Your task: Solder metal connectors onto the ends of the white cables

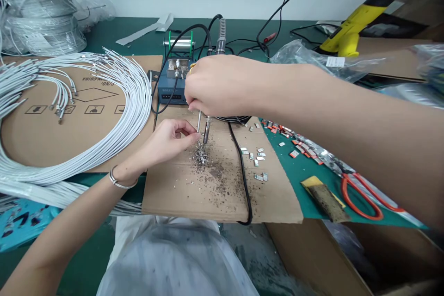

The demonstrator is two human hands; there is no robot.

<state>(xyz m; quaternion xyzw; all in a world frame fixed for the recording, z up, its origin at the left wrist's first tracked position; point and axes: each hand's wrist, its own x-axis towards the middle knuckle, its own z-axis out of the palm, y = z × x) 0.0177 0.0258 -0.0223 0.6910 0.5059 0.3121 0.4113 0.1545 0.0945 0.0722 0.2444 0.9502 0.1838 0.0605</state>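
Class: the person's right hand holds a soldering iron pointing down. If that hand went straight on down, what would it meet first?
Probably the pile of solder scraps on the cardboard sheet, directly below the right hand; depth is uncertain.

A cardboard sheet (194, 194) lies on the table (305, 171), with solder scraps (201, 157) on it. Behind it stands the soldering station (172, 85). Left lies a cable bundle (114, 115); right lie metal clips (258, 162), farther right scissors (360, 194).
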